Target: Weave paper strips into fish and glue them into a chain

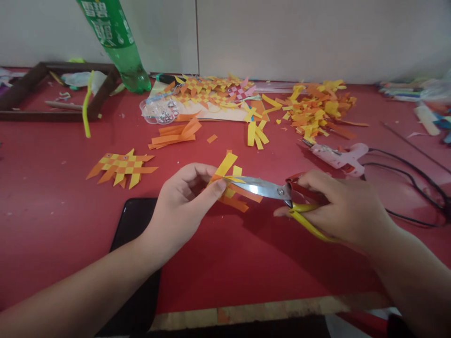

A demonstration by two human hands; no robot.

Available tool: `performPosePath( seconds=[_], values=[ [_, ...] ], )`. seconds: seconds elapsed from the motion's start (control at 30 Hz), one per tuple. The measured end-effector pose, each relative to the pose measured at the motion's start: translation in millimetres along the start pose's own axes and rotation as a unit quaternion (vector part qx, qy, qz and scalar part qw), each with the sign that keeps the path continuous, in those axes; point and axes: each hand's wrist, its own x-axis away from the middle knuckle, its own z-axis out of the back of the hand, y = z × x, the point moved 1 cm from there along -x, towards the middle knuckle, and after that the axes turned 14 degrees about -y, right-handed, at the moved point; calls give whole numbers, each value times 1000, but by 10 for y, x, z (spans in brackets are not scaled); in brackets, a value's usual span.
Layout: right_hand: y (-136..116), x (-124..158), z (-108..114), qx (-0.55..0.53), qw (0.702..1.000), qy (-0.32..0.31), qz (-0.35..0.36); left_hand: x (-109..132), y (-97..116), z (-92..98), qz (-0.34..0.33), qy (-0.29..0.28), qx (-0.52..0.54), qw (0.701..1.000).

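Beyond the scissors (260,187), white Chinese lettering (103,29) marks a green bottle (128,63).

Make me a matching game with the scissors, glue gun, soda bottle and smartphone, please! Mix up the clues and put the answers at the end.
Things:
1. scissors
2. glue gun
3. soda bottle
4. smartphone

Clues:
A. green, beside the brown frame
B. black, partly hidden by the left forearm
C. held in the right hand
D. pink, lying on the red table

Right pairs: 1-C, 2-D, 3-A, 4-B
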Motion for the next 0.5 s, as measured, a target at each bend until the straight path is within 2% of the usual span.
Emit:
performPosePath(
  seconds=[0.13, 0.3, 0.5],
  values=[
    [9, 22, -24, -9, 999, -23, -36, -4, -2, 22, 16, 11, -33, 999],
    [12, 35, -19, -46, 996, -44, -62, -3, 5, 32, 28, -14, -67, 997],
    [5, 16, -6, -108, 987, -95, -73, 16, 0, 29, 29, -18, -27, 999]
  ],
)
